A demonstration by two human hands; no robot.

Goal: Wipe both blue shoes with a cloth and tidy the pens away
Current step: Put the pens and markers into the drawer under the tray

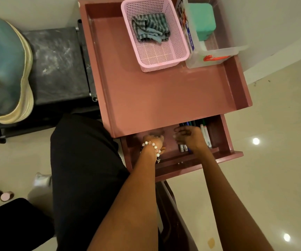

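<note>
Inside the open drawer (pixel 224 134), pens (pixel 205 134) lay side by side at its right end. Over them hovered the right hand (pixel 189 138), fingers loosely curled and spread, holding nothing that showed. Beside it, the left hand (pixel 154 142), a bead bracelet (pixel 153 144) on its wrist, reached into the drawer's left part; its fingers were too blurred to tell their state. On the pink table (pixel 164 96) above, a striped cloth (pixel 150 28) sat crumpled in a pink basket (pixel 164 57), next to a clear box (pixel 216 57). Far left, a blue shoe (pixel 2 69) rested on a dark stool (pixel 57 66).
</note>
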